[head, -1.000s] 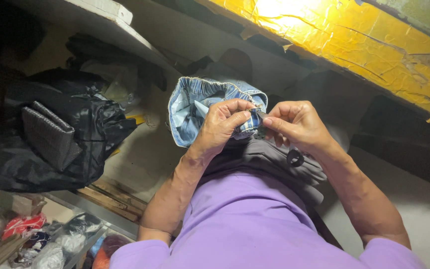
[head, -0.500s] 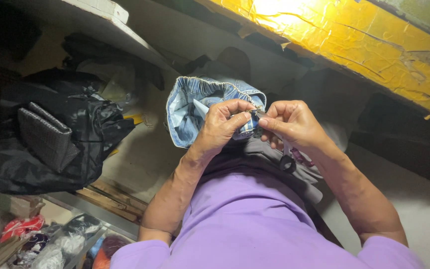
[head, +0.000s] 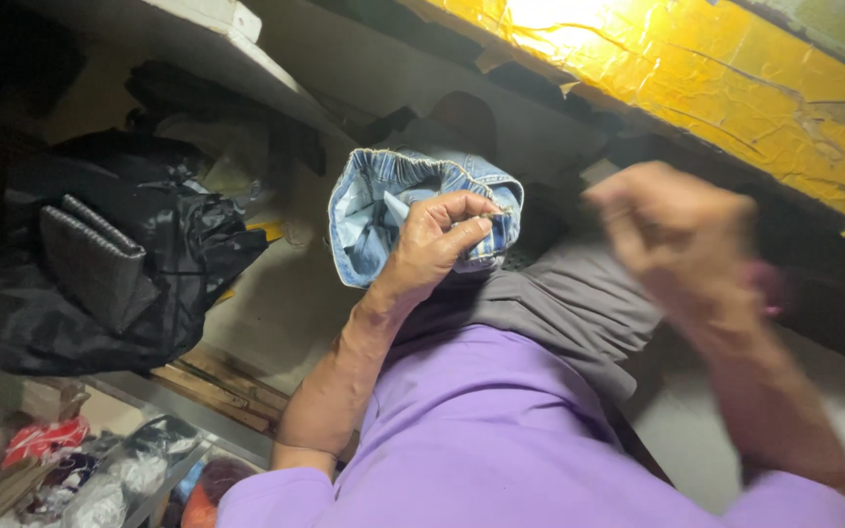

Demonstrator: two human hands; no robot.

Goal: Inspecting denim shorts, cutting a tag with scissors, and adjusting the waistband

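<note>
My left hand [head: 437, 244] is shut on the folded hem of a blue denim garment [head: 374, 210], with the thumb pressed over its stitched edge. The denim rests on grey cloth [head: 559, 303] across my lap, above my purple shirt. Off to the right, my right hand [head: 682, 240] is lifted clear of the denim and blurred by motion. Its fingers look curled, and a faint pinkish smear shows beside it, but I cannot make out anything held.
A black bag [head: 119, 264] lies at the left under a white shelf [head: 217, 29]. A cracked yellow surface [head: 735, 88] runs along the top right. Wooden planks [head: 217, 381] and small wrapped items [head: 51, 460] sit at the lower left.
My right hand has left the denim hem, where it was pinched next to the left hand, and swung up and to the right. The left hand keeps its grip.
</note>
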